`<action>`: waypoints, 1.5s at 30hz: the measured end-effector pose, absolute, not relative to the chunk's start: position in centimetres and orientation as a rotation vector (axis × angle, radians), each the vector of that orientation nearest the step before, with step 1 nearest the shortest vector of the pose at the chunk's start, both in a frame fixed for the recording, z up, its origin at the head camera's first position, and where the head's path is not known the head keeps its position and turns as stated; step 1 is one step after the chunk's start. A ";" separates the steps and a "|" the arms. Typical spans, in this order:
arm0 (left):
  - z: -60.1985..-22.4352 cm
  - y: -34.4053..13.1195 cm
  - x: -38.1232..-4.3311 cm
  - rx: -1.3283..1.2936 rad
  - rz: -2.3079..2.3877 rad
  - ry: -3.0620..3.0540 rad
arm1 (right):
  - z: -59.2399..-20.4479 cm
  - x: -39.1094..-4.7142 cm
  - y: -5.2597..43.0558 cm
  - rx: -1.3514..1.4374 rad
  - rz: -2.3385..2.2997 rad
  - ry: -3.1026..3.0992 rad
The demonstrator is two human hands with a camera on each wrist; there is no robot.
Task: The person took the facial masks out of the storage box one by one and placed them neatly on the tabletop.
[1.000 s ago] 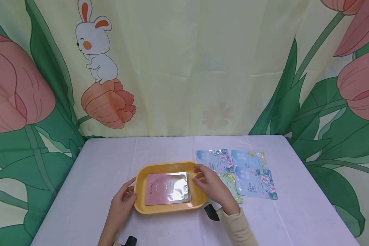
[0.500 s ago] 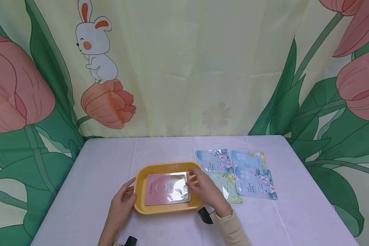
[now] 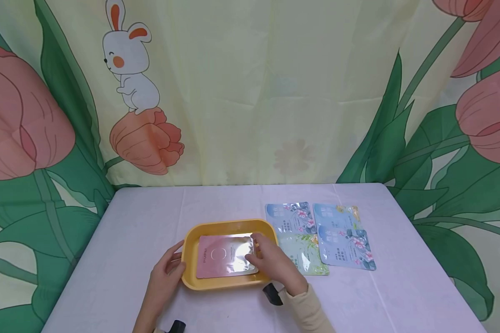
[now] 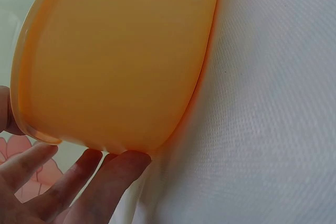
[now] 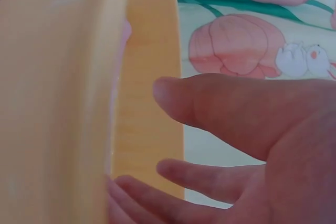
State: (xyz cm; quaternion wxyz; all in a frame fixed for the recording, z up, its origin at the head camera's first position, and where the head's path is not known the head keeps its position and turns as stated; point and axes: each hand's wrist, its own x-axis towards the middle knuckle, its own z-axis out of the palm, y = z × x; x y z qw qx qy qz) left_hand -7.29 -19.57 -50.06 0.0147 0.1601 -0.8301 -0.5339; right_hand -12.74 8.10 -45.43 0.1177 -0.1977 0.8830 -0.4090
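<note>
A yellow tray lies on the table, and a pink-and-silver sachet sits flat inside it. My left hand holds the tray's left end, fingertips against its outer wall in the left wrist view, where the wall fills much of the picture. Over the sachet's silver right end is my right hand, its thumb and fingers spread apart around that edge. In the right wrist view the thumb stands apart from the fingers, with nothing pinched between them; the near tray wall hides some fingertips.
To the right of the tray lie several more sachets: a blue one at the back, a green one partly behind the right hand, and overlapping blue ones farther right. A printed curtain hangs behind the white-covered table.
My right hand has moved left and slightly down from the tray's right rim to over the sachet's right edge. The left hand, tray and sachets have stayed in place.
</note>
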 end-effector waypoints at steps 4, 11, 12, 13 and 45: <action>-50.1 -19.6 -7.3 0.498 -1.658 -2.583 | -45.6 -12.8 7.9 -0.636 -1.112 2.645; -50.2 -19.5 -7.2 0.495 -1.671 -2.572 | -46.0 -13.0 7.4 -0.658 -1.059 2.666; -50.2 -19.5 -7.2 0.494 -1.670 -2.572 | -46.1 -12.9 7.4 -0.656 -1.049 2.671; -50.2 -19.4 -7.2 0.494 -1.672 -2.570 | -46.2 -12.9 7.3 -0.655 -1.040 2.676; -50.4 -19.9 -7.2 0.428 -1.633 -2.566 | -47.1 -13.2 6.1 -0.530 -1.076 2.613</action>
